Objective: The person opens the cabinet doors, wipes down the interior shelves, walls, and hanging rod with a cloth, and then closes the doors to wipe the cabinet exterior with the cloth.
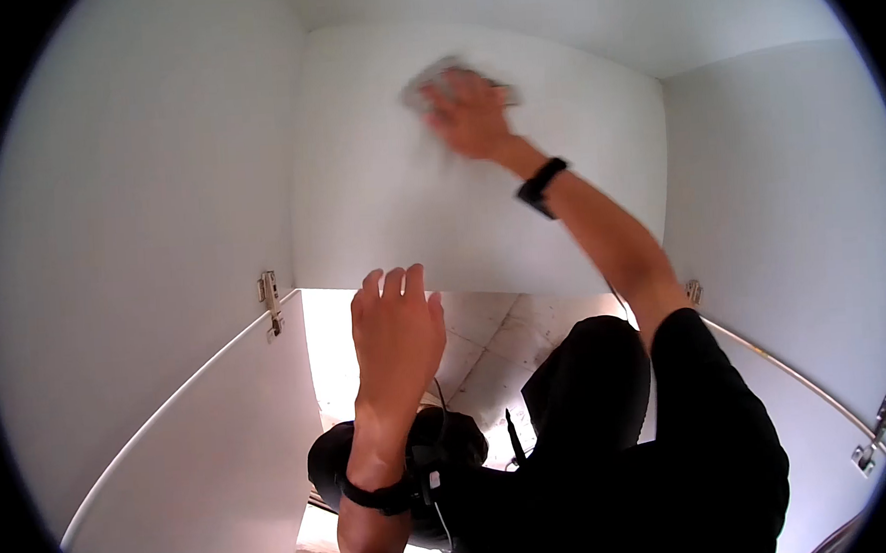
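Observation:
My right hand, smeared by motion, presses a grey cloth against the white cabinet panel. The cloth sticks out on both sides of the fingers, and its middle is hidden under the hand. Close to the panel's front edge is my left hand, back towards me. Its fingers point forward, slightly bent and a little apart, with nothing seen in them. Whether the fingertips touch the edge I cannot tell.
White side walls rise left and right. An open door hangs on a metal hinge at the left; another hinge shows at the far right. Below are floor tiles, my knees and a thin cable.

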`<state>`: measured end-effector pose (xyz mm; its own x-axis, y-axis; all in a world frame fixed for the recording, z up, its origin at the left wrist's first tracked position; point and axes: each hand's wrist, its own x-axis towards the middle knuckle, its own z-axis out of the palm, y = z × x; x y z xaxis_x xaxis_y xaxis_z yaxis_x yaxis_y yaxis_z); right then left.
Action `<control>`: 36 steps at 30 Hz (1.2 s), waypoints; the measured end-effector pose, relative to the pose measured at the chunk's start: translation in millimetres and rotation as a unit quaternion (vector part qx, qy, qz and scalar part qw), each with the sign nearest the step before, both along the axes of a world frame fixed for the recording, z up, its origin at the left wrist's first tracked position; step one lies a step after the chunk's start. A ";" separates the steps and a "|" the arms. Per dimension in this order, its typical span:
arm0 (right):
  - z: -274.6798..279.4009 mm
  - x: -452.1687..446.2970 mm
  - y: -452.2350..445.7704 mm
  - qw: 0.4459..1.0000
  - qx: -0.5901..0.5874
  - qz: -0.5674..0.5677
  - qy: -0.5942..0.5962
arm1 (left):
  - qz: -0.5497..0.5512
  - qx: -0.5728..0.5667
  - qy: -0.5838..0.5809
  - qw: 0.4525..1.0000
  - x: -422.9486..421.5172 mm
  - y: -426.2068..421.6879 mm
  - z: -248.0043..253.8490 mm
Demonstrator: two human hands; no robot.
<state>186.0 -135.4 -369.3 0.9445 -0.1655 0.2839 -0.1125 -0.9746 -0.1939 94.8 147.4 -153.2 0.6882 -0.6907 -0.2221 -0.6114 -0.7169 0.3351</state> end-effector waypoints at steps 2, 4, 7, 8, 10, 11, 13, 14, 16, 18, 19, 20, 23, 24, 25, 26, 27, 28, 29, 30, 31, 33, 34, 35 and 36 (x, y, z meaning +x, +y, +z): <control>9.0 13.7 63.5 0.998 0.020 0.042 -0.037 | 0.000 0.009 0.000 1.000 0.9 -3.5 -6.7; 3.6 15.5 116.4 0.991 0.043 0.124 -0.017 | 0.009 0.008 0.005 1.000 4.1 -8.4 -12.3; 0.4 -3.7 137.0 0.977 0.067 0.200 -0.021 | 0.030 0.016 0.058 0.998 7.4 -17.9 -10.3; -4.4 -8.5 122.6 0.972 0.062 0.225 -0.005 | 0.032 0.024 0.062 0.997 7.7 -19.1 -11.3; 28.6 -23.2 64.7 0.969 0.073 0.224 0.075 | 0.034 0.026 0.068 0.997 4.4 -21.8 -8.4; 11.9 -28.4 28.0 0.986 0.038 0.142 0.076 | 0.042 0.027 0.071 0.996 2.8 -22.3 -5.0; -13.6 -60.4 -76.0 1.000 -0.012 0.019 0.009 | 0.036 0.016 0.072 0.997 -1.2 -20.2 1.5; -16.0 -79.4 -127.3 0.991 -0.056 -0.090 0.078 | 0.026 0.014 0.063 0.998 -4.0 -18.1 2.6; -49.2 -140.5 -239.7 0.954 -0.097 -0.233 0.159 | 0.016 0.010 0.056 0.998 -9.6 -16.5 6.4; -19.1 -190.9 -269.0 0.911 0.024 -0.318 0.263 | -0.003 0.010 0.055 0.998 -10.9 -18.8 8.7; -7.9 -202.7 -263.6 0.904 0.093 -0.331 0.254 | 0.000 0.010 0.055 0.998 -10.1 -20.1 8.1; -14.1 -196.5 -258.5 0.905 0.092 -0.328 0.256 | -0.010 0.002 0.053 0.999 -10.7 -22.2 7.5; -49.7 -181.7 -212.4 0.919 -0.022 -0.322 0.227 | -0.034 -0.004 0.059 0.998 -15.5 -35.5 13.3; -41.4 -167.2 -173.9 0.943 -0.055 -0.274 0.182 | -0.033 0.001 0.076 0.997 -13.8 -38.6 12.0; -48.6 -150.3 -142.2 0.973 -0.092 -0.199 0.068 | -0.030 0.006 0.093 0.995 -10.6 -41.5 9.1; -27.0 -128.5 -95.0 0.988 -0.065 -0.141 0.017 | -0.032 0.006 0.096 0.995 -7.6 -43.0 8.3; -16.8 -109.5 -56.4 0.998 -0.019 -0.059 -0.008 | -0.026 0.026 0.123 0.992 -6.6 -44.2 10.4; -16.4 -94.1 -13.2 0.998 0.054 -0.004 -0.043 | -0.019 0.048 0.148 0.988 -6.0 -44.7 11.6; 0.9 -77.3 28.2 0.993 0.096 0.067 0.020 | -0.020 0.047 0.149 0.988 -4.2 -42.3 7.2; -7.5 -64.1 61.0 0.973 0.155 0.163 -0.057 | -0.022 0.050 0.131 0.990 -1.8 -36.6 -1.2; 3.0 -52.8 98.7 0.974 0.111 0.194 0.042 | -0.025 0.052 0.113 0.992 1.3 -30.3 -10.0; -11.7 -29.2 157.7 0.954 0.128 0.266 0.053 | -0.002 0.043 0.043 0.998 8.5 -21.5 -24.9; -20.0 -22.3 178.8 0.956 0.088 0.278 0.032 | 0.006 0.042 0.029 0.999 17.0 -13.4 -37.8; -24.7 -20.6 191.6 0.955 0.051 0.291 0.011 | 0.014 0.043 0.017 0.999 25.7 -5.5 -51.7; 12.8 -22.3 183.8 0.941 0.055 0.308 0.125 | 0.013 0.046 0.017 0.999 30.0 -1.9 -58.0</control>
<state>163.7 48.4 -356.5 0.9058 0.4205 0.0523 0.4121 -0.8453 -0.3400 124.8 145.5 -211.3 0.6968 -0.6481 -0.3074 -0.5807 -0.7612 0.2886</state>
